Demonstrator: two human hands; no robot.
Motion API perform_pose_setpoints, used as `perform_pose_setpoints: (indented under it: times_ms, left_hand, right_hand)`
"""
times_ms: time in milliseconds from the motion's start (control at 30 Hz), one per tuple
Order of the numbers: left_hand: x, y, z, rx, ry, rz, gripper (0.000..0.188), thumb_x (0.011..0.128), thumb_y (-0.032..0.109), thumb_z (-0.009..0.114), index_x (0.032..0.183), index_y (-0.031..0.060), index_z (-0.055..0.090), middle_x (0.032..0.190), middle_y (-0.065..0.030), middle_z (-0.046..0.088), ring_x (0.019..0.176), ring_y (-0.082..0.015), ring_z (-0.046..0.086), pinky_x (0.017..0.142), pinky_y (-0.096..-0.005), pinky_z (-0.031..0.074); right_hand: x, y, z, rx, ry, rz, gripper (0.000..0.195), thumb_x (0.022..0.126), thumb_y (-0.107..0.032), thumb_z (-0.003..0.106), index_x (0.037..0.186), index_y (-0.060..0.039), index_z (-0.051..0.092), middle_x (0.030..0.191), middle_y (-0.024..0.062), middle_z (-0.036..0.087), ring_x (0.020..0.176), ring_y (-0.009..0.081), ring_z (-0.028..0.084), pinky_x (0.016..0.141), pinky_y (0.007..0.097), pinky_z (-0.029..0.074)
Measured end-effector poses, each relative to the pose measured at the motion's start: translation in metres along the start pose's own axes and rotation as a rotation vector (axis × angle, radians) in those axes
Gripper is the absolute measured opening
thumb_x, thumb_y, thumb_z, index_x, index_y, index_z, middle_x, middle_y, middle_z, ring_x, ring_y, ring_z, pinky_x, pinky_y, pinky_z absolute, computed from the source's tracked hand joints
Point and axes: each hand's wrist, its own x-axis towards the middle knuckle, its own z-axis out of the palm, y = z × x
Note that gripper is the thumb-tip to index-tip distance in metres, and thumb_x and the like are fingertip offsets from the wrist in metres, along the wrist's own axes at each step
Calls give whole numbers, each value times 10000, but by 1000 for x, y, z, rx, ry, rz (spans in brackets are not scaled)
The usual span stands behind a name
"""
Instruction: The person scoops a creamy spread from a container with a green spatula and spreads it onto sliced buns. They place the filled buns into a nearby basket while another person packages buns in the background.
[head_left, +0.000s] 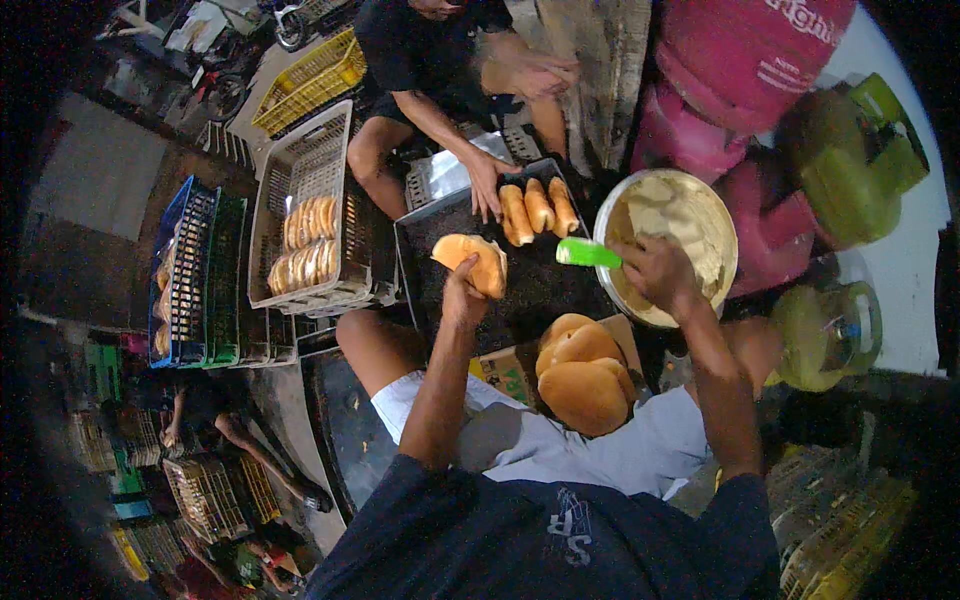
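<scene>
My left hand (465, 291) grips a split bread bun (477, 262), some pale filling showing at its edge, above a dark metal tray (517, 281). With my right hand (660, 271) I hold a green spreader (589, 253) over a round tub (731, 255) of pale cream (679, 217); whitish cream clings to the spreader's tip. Several elongated bread rolls (538, 210) lie side by side in the tray's far right part. Between my knees, more round buns (585, 375) are piled in a cardboard box (514, 375).
Across the tray sits a co-worker, one hand (487, 180) beside the rolls. Plastic crates (300, 300) with packed bread (304, 244) stand at the left, near a blue crate (180, 330). Pink gas cylinders (750, 67) and green ones (847, 180) stand at the right.
</scene>
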Motion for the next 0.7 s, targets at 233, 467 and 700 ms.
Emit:
perform_pose_setpoints:
  times_ms: [233, 467, 700]
  left_hand:
    - [55, -81, -71, 2451, 166, 351, 602, 803, 160, 679, 1354, 129, 438, 1147, -129, 636, 998, -332, 650, 793, -439, 521]
    - [113, -33, -40, 1861, -323, -444, 323, 810, 296, 650, 1046, 80, 696, 1088, -141, 697, 931, -319, 685, 737, -429, 530]
    - [154, -7, -5, 1647, -157, 178, 446, 860, 319, 664, 1160, -11, 635, 1092, -179, 682, 1015, -258, 650, 881, -363, 491]
  right_hand:
    - [2, 15, -8, 13, -14, 32, 313, 814, -172, 648, 1124, -168, 685, 813, 110, 573, 762, 296, 601, 671, 409, 498]
    - [1, 24, -21, 54, 7, 113, 316, 823, -195, 650, 1137, -174, 681, 878, 123, 619, 824, 322, 630, 725, 419, 520]
    - [-6, 38, -29, 61, 43, 255, 341, 816, -192, 637, 1155, -180, 676, 878, 139, 635, 818, 339, 644, 746, 468, 528]
